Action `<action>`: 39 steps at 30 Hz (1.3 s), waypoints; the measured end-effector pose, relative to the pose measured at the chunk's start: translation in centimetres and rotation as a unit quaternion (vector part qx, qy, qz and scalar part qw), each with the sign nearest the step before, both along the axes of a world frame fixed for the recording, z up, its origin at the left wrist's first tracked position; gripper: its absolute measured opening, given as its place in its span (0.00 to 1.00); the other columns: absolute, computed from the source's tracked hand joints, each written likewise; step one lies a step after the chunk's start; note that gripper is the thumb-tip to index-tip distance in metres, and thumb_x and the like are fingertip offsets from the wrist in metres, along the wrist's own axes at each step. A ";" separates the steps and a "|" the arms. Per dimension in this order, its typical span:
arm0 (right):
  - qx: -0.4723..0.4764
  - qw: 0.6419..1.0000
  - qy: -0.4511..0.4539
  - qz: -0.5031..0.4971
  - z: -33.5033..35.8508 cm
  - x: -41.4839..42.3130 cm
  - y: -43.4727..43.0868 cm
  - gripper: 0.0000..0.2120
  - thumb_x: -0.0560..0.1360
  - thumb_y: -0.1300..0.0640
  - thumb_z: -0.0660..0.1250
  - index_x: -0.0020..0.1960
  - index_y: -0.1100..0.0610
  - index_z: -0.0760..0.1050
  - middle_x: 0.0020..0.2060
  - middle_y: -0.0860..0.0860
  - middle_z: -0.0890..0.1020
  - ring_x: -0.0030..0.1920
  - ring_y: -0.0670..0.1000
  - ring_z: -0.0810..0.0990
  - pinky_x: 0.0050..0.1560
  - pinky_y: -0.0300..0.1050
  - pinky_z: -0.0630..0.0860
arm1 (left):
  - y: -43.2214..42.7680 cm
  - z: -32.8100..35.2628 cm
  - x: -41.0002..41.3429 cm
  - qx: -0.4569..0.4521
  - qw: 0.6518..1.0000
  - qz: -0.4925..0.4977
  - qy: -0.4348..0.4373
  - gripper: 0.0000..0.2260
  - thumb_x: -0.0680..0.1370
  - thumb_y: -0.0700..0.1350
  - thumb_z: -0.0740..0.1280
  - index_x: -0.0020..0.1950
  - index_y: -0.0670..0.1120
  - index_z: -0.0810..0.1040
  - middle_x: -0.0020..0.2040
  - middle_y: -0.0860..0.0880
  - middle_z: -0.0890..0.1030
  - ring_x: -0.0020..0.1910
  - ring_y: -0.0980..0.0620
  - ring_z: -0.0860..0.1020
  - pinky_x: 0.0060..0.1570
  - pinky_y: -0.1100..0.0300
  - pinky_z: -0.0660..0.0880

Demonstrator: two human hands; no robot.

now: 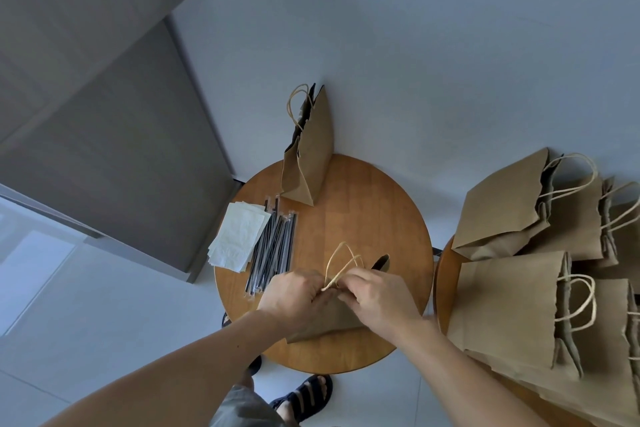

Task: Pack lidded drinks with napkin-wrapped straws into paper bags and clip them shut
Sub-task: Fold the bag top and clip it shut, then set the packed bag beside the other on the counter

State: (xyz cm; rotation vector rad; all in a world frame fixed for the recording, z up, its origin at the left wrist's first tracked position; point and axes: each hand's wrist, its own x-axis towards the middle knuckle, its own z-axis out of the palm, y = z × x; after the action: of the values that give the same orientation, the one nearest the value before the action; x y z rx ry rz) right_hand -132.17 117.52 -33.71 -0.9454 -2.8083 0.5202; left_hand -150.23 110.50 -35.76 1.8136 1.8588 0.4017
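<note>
1. The left hand (294,295) and the right hand (377,298) meet over the near half of the round brown wooden bench (374,211). Both bare forearms reach in from the lower edge, knuckles up and fingers curled inward.
2. Both hands pinch the top of a brown paper bag (329,322) at the foot of its pale twisted-cord handles (341,263), which loop up between the 2 hands.
3. This bag sits on the bench's near half, largely covered by the hands and wrists. Only its lower panel and 1 dark corner of its mouth show. The fingertips are hidden, and what the bag holds cannot be told.
4. To the left on the bench lies a stack of white paper napkins (239,239), with a bundle of black straws in clear wrappers (273,246) touching its right side.
5. An upright brown paper bag with an open mouth (308,156) stands at the bench's far edge, against the white wall.
6. On the right, a second wooden bench (441,274) carries a pile of brown paper bags lying on their sides (512,305), cut off by the frame's edge.
7. Below the bench a black strapped sandal (304,395) rests on the pale floor, and a grey cabinet (104,114) fills the left.
</note>
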 end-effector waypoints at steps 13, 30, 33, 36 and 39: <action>-0.252 0.956 -0.064 -0.139 -1.9 6.0 3.5 0.46 0.69 0.48 0.76 0.72 0.27 0.48 0.64 0.36 0.68 0.46 0.46 0.79 0.46 0.37 0.74 | -4.2 -1.5 -5.1 -0.151 0.985 0.066 -0.051 0.16 0.71 0.53 0.71 0.59 0.58 0.79 0.48 0.65 0.77 0.47 0.64 0.75 0.43 0.76 0.68; -0.194 0.899 0.172 -0.353 -0.5 4.9 -1.5 0.05 0.77 0.47 0.68 0.44 0.46 0.75 0.30 0.44 0.81 0.30 0.45 0.80 0.28 0.40 0.78 | -6.1 3.2 -5.5 -0.081 0.947 0.225 -0.212 0.09 0.80 0.50 0.66 0.45 0.48 0.83 0.38 0.47 0.83 0.37 0.48 0.79 0.43 0.49 0.78; -0.165 0.880 0.256 -0.364 3.5 2.8 -2.9 0.04 0.76 0.43 0.67 0.44 0.42 0.74 0.29 0.47 0.79 0.26 0.47 0.78 0.24 0.38 0.74 | -6.5 7.0 -7.0 -0.008 0.943 0.218 -0.253 0.08 0.81 0.49 0.65 0.47 0.52 0.83 0.39 0.55 0.83 0.39 0.57 0.80 0.41 0.60 0.77; -0.111 0.861 0.320 -0.380 8.0 -1.0 -3.8 0.05 0.75 0.47 0.70 0.44 0.45 0.75 0.25 0.45 0.78 0.25 0.43 0.75 0.27 0.31 0.69 | -7.3 11.4 -9.4 0.080 0.928 0.223 -0.288 0.07 0.82 0.48 0.64 0.47 0.56 0.80 0.40 0.61 0.82 0.42 0.65 0.79 0.39 0.74 0.71; -0.077 0.842 0.370 -0.384 12.6 -5.5 -5.1 0.07 0.74 0.49 0.72 0.42 0.47 0.75 0.25 0.44 0.77 0.26 0.45 0.75 0.32 0.40 0.71 | -8.9 15.5 -12.8 0.161 0.912 0.225 -0.302 0.07 0.82 0.47 0.65 0.45 0.56 0.79 0.39 0.56 0.82 0.39 0.60 0.78 0.39 0.69 0.72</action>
State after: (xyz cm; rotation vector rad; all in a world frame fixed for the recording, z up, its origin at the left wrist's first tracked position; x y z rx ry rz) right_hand -137.67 112.46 -21.14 -1.3964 -1.5527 0.7620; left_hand -162.98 101.55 -20.21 1.1989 1.7915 1.3394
